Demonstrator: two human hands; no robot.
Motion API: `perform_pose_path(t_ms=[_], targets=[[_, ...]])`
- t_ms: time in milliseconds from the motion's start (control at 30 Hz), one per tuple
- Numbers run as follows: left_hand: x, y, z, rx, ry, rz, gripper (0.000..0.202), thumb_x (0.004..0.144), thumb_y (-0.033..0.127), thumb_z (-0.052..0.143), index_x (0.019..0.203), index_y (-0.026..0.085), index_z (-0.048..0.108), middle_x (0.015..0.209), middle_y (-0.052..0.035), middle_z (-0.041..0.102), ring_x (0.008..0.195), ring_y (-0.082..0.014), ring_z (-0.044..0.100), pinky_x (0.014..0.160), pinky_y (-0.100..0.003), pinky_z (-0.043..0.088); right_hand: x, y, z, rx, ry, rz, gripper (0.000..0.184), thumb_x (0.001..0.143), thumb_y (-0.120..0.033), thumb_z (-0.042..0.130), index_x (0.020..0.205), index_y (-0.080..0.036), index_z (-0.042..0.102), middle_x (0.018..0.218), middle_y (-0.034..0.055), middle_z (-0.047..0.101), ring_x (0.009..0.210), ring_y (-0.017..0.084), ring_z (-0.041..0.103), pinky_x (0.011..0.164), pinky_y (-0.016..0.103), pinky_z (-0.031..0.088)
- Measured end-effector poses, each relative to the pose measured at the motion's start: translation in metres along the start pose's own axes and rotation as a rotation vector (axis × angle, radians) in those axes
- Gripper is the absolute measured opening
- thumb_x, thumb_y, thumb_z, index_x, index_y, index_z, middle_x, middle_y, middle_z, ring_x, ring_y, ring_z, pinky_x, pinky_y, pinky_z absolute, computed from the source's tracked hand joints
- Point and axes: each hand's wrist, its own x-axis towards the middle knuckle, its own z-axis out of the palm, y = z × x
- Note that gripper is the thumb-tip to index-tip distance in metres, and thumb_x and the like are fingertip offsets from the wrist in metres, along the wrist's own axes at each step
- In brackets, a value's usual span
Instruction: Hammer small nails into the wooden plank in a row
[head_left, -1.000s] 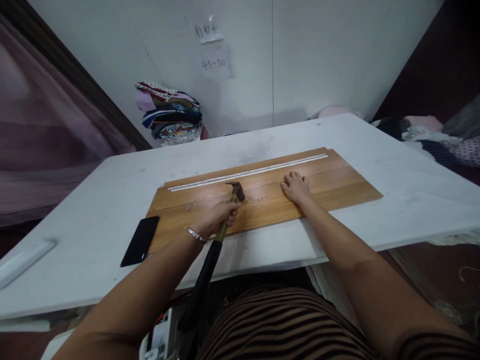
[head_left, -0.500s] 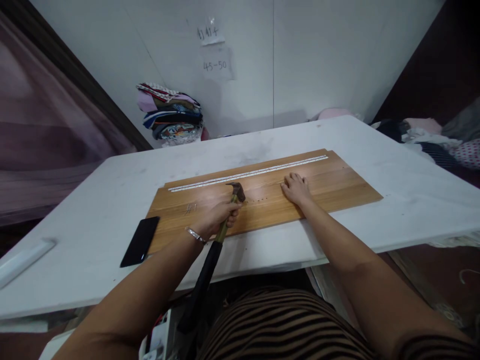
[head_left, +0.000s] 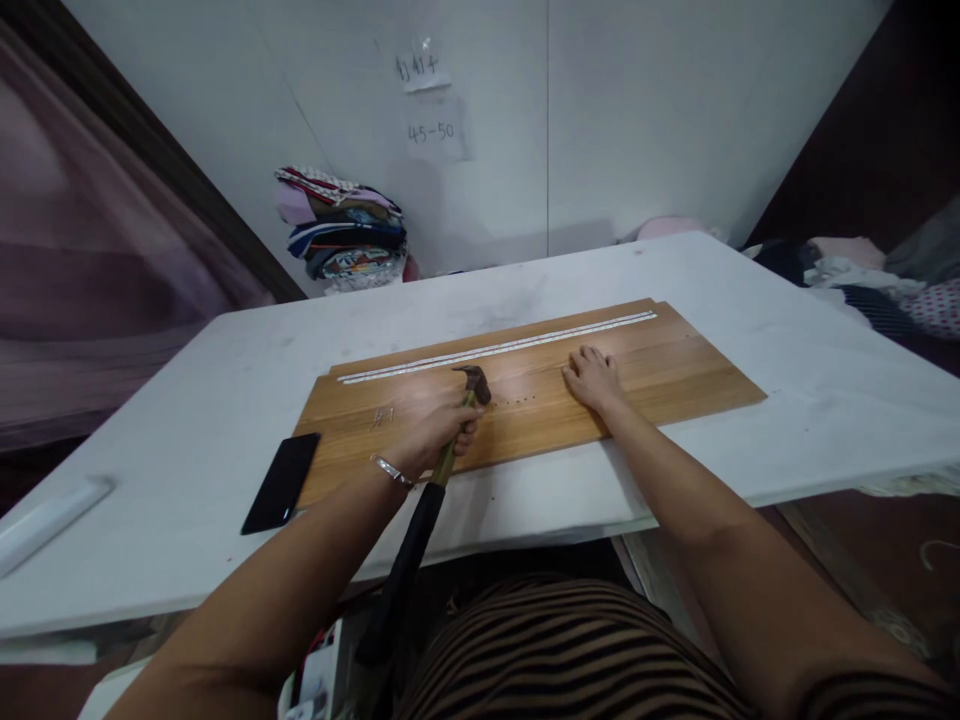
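Your left hand (head_left: 431, 435) has its grip clenched round the hammer (head_left: 474, 382), just below the head, which sits over the wooden board (head_left: 675, 370); you cannot tell whether it touches the wood. Your right hand (head_left: 592, 378) lies flat on the board, grip released. A paper note (head_left: 433, 130) on the wall reads "45-50"; the upper note (head_left: 420, 68) is too scrawled to read. The board's near edge runs close to the counter (head_left: 187, 400) front. A black phone (head_left: 281, 482) lies just beside its left corner, and a few nails (head_left: 382, 415) rest near your left hand. Bare counter stretches left and right.
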Motion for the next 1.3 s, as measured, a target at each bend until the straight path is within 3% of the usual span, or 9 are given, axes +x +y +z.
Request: perform_pose_path(t_ms=[233, 567, 833, 1300], targets=[[0.0043, -0.0052, -0.0040, -0.005, -0.015, -0.012, 0.025, 0.090, 0.025, 0.064, 0.080, 0.021, 0.042, 0.056, 0.0087, 0.042, 0.038, -0.0030, 0.030, 0.036, -0.014, 0.021, -0.0001, -0.0013, -0.0002, 0.010, 0.006, 0.007, 0.040, 0.102, -0.038, 0.037, 0.122, -0.019, 0.065, 0.146, 0.0189, 0.058, 0.139, 0.032, 0.043, 0.114, 0.055, 0.029], [-0.0008, 0.0004, -0.0008, -0.019, -0.004, 0.022, 0.005, 0.094, 0.019, 0.055, 0.091, 0.019, 0.051, 0.055, 0.0087, 0.041, 0.037, -0.0039, 0.030, 0.035, -0.012, 0.021, 0.0007, 0.0011, 0.0017, 0.006, 0.012, 0.000, 0.039, 0.102, -0.038, 0.037, 0.121, -0.019, 0.066, 0.144, 0.0182, 0.059, 0.139, 0.032, 0.043, 0.113, 0.054, 0.029], [0.0051, -0.0047, -0.0041, -0.011, -0.012, -0.022, 0.015, 0.093, 0.022, 0.059, 0.084, 0.020, 0.046, 0.056, 0.0082, 0.042, 0.037, -0.0040, 0.030, 0.034, -0.013, 0.023, 0.0000, 0.0003, 0.0004, 0.009, 0.006, 0.003, 0.040, 0.102, -0.038, 0.036, 0.122, -0.018, 0.065, 0.144, 0.0189, 0.058, 0.138, 0.032, 0.044, 0.115, 0.054, 0.028], [0.0027, -0.0035, -0.0028, -0.014, -0.017, -0.001, 0.015, 0.090, 0.022, 0.062, 0.087, 0.020, 0.048, 0.057, 0.0083, 0.042, 0.038, -0.0039, 0.032, 0.036, -0.013, 0.022, -0.0003, -0.0010, -0.0014, 0.015, 0.000, 0.003, 0.038, 0.103, -0.037, 0.037, 0.121, -0.020, 0.065, 0.142, 0.0179, 0.060, 0.138, 0.031, 0.044, 0.113, 0.054, 0.029]])
